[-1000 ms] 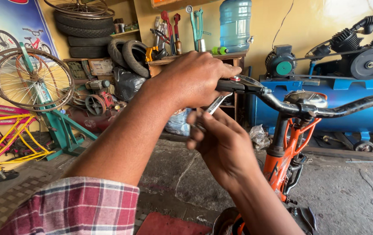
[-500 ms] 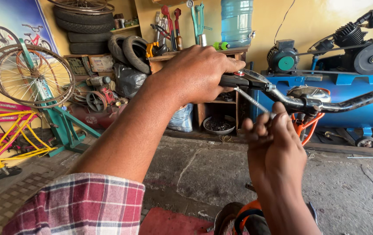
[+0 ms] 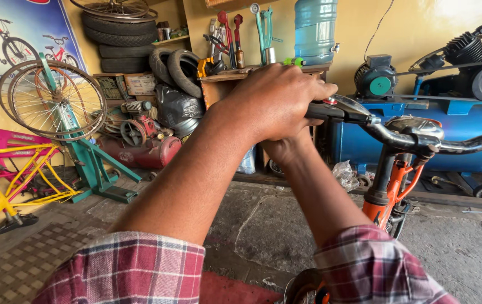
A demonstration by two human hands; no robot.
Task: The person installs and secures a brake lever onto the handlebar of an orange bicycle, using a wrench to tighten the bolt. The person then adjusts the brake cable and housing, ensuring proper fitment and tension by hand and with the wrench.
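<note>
My left hand [image 3: 275, 98] is closed over the left end of a dark bicycle handlebar [image 3: 398, 135]. The handlebar sits on a black stem above an orange bike frame [image 3: 387, 197]. My right forearm rises from the lower right, and my right hand [image 3: 286, 151] is tucked under and behind the left hand. Only its wrist and heel show. Its fingers are hidden, as is anything they may hold. Both arms wear red plaid sleeves.
A blue air compressor tank [image 3: 466, 141] stands behind the bike. At the left are a spoked wheel [image 3: 55, 101] on a green stand and a yellow bike frame [image 3: 10, 180]. Stacked tyres [image 3: 123, 34], hanging tools [image 3: 235, 34] and a blue water jug [image 3: 314, 28] line the back wall.
My right hand held a thin metal tool below the handlebar, then moved up and under my left hand. The tool is now out of sight. The view has shifted slightly closer.
</note>
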